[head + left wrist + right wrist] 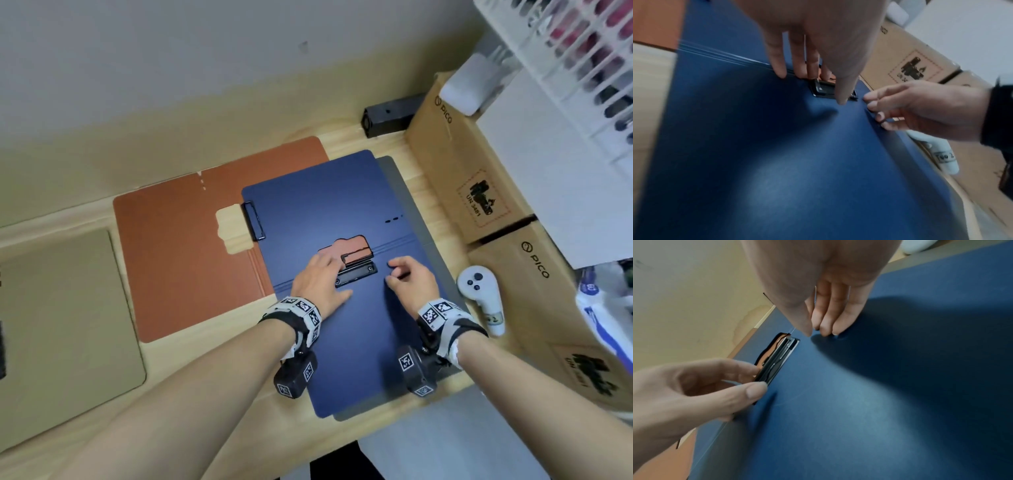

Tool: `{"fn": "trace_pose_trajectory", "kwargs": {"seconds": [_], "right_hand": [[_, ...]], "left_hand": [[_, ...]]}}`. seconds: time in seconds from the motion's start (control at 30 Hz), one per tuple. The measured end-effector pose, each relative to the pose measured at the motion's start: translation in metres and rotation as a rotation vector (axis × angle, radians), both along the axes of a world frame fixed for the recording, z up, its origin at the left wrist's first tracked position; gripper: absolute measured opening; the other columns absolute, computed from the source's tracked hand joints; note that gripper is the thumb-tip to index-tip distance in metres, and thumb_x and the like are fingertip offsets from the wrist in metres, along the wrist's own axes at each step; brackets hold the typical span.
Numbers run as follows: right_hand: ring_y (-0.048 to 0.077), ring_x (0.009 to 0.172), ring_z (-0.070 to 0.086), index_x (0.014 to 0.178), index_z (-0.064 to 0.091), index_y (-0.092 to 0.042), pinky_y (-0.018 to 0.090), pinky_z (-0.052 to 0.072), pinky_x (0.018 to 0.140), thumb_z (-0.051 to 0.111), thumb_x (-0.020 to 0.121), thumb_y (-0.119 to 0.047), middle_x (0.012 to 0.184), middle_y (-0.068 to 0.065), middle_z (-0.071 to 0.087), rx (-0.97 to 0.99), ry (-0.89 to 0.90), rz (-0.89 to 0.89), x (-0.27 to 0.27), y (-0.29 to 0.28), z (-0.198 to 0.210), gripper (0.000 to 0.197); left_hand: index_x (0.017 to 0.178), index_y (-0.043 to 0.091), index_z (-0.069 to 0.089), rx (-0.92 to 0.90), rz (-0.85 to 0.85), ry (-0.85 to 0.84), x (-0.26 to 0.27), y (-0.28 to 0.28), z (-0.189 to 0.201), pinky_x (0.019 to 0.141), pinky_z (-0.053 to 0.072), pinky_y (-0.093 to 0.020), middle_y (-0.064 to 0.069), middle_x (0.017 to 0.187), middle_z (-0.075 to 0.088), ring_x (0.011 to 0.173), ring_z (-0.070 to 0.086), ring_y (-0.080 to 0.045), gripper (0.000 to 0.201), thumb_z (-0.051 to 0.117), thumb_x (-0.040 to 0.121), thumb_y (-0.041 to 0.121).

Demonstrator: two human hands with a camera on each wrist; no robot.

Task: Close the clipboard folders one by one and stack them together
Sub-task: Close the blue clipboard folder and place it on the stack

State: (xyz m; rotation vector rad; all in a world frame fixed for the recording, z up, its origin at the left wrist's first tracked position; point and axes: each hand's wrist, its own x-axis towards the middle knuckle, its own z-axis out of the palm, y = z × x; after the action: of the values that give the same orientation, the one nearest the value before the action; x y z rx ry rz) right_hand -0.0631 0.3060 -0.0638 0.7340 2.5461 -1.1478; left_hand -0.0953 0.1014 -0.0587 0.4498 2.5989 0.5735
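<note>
A blue clipboard folder (325, 205) lies open on the wooden table, covering part of an open brown folder (178, 257) and a grey folder (394, 192). Its black clip (356, 272) sits just below the spine crease, beside a cut-out that shows brown. My left hand (320, 281) pinches the clip's left end; in the right wrist view the thumb and forefinger (756, 379) close on the clip (777, 360). Just right of the clip, my right hand (411, 277) presses its fingertips (824, 331) on the blue cover and holds nothing.
A closed olive folder (68, 325) lies at the far left. Another black clip (253, 221) shows at the blue folder's left edge. Cardboard boxes (462, 164) line the right side, with a white controller (479, 294) beside them and a black block (387, 116) at the back.
</note>
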Motion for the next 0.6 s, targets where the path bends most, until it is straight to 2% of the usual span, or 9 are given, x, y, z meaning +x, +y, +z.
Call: {"fn": "trace_pose_trajectory", "kwargs": {"seconds": [0.13,0.23,0.3,0.4,0.47,0.53,0.6], "right_hand": [[0.021,0.075,0.066,0.092,0.064,-0.032,0.039,0.055,0.083,0.060,0.078,-0.017,0.074,-0.007,0.065,-0.038,-0.001,-0.005,-0.002,0.008,-0.008,0.021],[0.023,0.070,0.068,0.085,0.062,-0.036,0.045,0.058,0.076,0.058,0.079,-0.020,0.070,-0.008,0.064,-0.074,-0.016,0.010,-0.005,0.014,-0.006,0.018],[0.022,0.070,0.068,0.089,0.064,-0.033,0.045,0.058,0.078,0.056,0.084,-0.017,0.074,-0.007,0.063,-0.081,-0.001,0.000,-0.007,0.015,-0.001,0.018],[0.020,0.084,0.061,0.103,0.064,-0.023,0.039,0.052,0.088,0.060,0.085,-0.015,0.096,-0.002,0.061,0.066,0.089,0.016,-0.012,0.021,0.006,0.021],[0.021,0.100,0.056,0.114,0.060,-0.021,0.039,0.047,0.094,0.063,0.083,-0.022,0.112,0.002,0.055,0.189,0.098,0.018,-0.017,0.028,0.005,0.032],[0.024,0.108,0.053,0.119,0.058,-0.019,0.040,0.045,0.096,0.062,0.081,-0.033,0.115,0.004,0.056,0.237,0.059,0.001,-0.022,0.034,0.003,0.041],[0.027,0.108,0.053,0.118,0.060,-0.018,0.040,0.045,0.096,0.060,0.080,-0.041,0.112,0.006,0.059,0.225,0.029,0.003,-0.026,0.034,0.001,0.044]], "left_hand": [[0.114,0.016,0.055,-0.065,-0.066,0.102,-0.009,0.013,-0.002,0.081,0.049,-0.039,0.000,0.123,0.053,0.126,0.043,-0.022,0.043,0.060,0.086,0.049],[0.110,0.014,0.058,-0.161,-0.204,0.202,-0.019,0.014,-0.002,0.067,0.040,-0.034,-0.002,0.120,0.056,0.117,0.052,-0.025,0.041,0.053,0.090,0.050],[0.104,0.012,0.061,-0.204,-0.300,0.242,-0.025,0.016,0.002,0.064,0.036,-0.033,-0.005,0.113,0.060,0.106,0.058,-0.027,0.042,0.050,0.090,0.049],[0.092,0.012,0.062,-0.227,-0.326,0.251,-0.029,0.018,0.006,0.059,0.033,-0.031,-0.004,0.102,0.064,0.092,0.062,-0.027,0.039,0.049,0.087,0.048],[0.088,0.013,0.061,-0.230,-0.314,0.244,-0.027,0.016,0.009,0.056,0.031,-0.031,-0.002,0.099,0.064,0.089,0.062,-0.026,0.037,0.049,0.085,0.048],[0.087,0.014,0.061,-0.225,-0.304,0.238,-0.024,0.012,0.012,0.054,0.030,-0.030,-0.001,0.097,0.064,0.087,0.062,-0.026,0.036,0.049,0.084,0.047],[0.085,0.013,0.060,-0.212,-0.309,0.232,-0.019,0.007,0.014,0.054,0.030,-0.030,-0.003,0.093,0.063,0.084,0.061,-0.027,0.032,0.051,0.083,0.044]]}}
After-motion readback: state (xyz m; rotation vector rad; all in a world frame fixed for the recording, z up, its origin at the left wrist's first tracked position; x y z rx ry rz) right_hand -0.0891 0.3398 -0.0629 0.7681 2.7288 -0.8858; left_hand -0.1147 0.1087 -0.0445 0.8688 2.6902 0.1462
